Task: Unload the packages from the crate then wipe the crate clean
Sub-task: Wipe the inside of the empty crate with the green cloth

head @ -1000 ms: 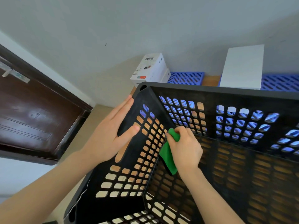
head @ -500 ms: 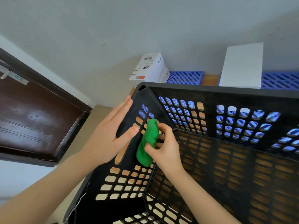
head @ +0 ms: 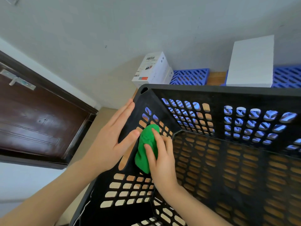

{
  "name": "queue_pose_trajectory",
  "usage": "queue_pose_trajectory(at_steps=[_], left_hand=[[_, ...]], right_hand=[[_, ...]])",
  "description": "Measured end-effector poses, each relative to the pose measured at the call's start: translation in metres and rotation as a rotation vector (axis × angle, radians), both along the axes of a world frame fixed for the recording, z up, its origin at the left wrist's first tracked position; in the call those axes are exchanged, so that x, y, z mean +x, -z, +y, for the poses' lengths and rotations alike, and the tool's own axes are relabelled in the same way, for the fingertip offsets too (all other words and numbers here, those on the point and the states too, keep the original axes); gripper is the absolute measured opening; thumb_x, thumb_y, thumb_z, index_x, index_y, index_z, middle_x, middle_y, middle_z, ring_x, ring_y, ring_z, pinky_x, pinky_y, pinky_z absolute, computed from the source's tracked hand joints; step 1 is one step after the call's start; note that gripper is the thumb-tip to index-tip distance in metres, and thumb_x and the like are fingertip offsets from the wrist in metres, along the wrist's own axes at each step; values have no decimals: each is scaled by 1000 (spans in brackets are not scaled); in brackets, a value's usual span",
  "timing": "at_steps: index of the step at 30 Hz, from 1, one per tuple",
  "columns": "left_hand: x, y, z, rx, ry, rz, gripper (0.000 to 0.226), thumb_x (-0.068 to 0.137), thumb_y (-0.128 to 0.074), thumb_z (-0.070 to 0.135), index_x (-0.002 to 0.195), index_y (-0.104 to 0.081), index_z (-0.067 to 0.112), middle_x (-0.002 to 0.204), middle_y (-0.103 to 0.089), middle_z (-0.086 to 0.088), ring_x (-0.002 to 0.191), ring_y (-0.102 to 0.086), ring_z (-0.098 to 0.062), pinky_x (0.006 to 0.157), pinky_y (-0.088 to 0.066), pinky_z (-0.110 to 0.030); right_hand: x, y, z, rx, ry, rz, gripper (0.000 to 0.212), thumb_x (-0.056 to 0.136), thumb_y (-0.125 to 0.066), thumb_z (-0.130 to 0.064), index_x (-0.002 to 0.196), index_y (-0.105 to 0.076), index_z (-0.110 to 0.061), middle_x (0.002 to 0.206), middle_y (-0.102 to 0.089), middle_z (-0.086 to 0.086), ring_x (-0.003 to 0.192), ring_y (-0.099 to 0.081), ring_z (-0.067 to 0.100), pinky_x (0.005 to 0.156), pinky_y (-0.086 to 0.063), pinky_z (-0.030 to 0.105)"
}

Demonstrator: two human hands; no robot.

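- The right hand [head: 160, 158] is closed around a bunched green cloth [head: 146, 148], fingers curled over its front, and presses it against the inner face of the crate's left side wall, just short of the far-left corner.
- The cloth's long axis runs up and down the wall, its upper end near the top rows of holes and its lower end hanging toward the floor of the crate.
- The left hand [head: 114, 141] lies flat and open on the outside of that same wall, fingers stretched toward the rim and the thumb hooked over to the inner side, just beside the cloth; it grips nothing and only braces.
- So the two hands sandwich one wall. The wiping hand is the nearer one to every unwiped inner face, and I judge the next stroke would travel along this wall or round the corner to the far wall.
- The black crate [head: 219, 92] is perforated throughout, and no packages show in the part of its interior that is visible; unloading looks finished and wiping is under way.
- Beyond the far rim, on the bench [head: 217, 77], stand a white labelled box [head: 154, 70] and a plain white box [head: 250, 62], both resting on blue lattice panels [head: 189, 76], well apart from the hands.
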State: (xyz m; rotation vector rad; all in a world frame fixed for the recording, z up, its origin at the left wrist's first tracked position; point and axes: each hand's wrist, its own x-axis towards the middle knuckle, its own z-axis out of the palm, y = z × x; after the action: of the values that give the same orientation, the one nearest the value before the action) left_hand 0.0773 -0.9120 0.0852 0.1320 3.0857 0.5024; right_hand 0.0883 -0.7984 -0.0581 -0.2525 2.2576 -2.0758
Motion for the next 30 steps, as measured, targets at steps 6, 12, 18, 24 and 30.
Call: queue_pose_trajectory(at_steps=[6, 12, 18, 24, 30], left_hand=[[-1, -1, 2, 15, 16, 0, 67, 95, -38, 51, 155, -18, 29, 160, -15, 22, 146, -14, 3, 120, -19, -25], [-2, -2, 5, 62, 64, 20, 67, 97, -40, 48, 155, -19, 24, 160, -18, 18, 147, -18, -1, 118, -17, -17], [-2, 0, 0, 15, 28, 7, 67, 95, -42, 48, 155, -19, 25, 161, -17, 18, 147, -15, 0, 117, -15, -15], [-1, -1, 1, 10, 3, 2, 68, 94, -41, 51, 155, -20, 29, 160, -16, 22, 146, -15, 3, 115, -15, -10], [-1, -1, 2, 4, -13, -3, 69, 93, -40, 54, 155, -19, 32, 159, -16, 25, 145, -15, 5, 113, -20, -25]], right_hand=[[-39, -44, -8, -136, 362, 86, 39, 96, -52, -24, 134, -50, -21, 118, -45, -5, 109, -46, 0, 96, -36, 12], [-53, -57, -29, -96, 388, 189, 46, 95, -50, -36, 139, -47, -21, 128, -41, 6, 118, -46, 18, 98, -44, 34], [-59, -24, -25, -48, 364, 260, 39, 91, -58, -12, 130, -56, -16, 126, -45, 7, 115, -52, 20, 95, -48, 36], [-50, 31, -15, 94, 321, 68, 40, 91, -59, -11, 131, -55, -15, 127, -46, 4, 112, -52, 15, 94, -51, 35], [-48, 70, -8, 306, 285, -276, 42, 95, -53, -13, 137, -48, -11, 125, -53, 9, 109, -57, 23, 94, -49, 34]])
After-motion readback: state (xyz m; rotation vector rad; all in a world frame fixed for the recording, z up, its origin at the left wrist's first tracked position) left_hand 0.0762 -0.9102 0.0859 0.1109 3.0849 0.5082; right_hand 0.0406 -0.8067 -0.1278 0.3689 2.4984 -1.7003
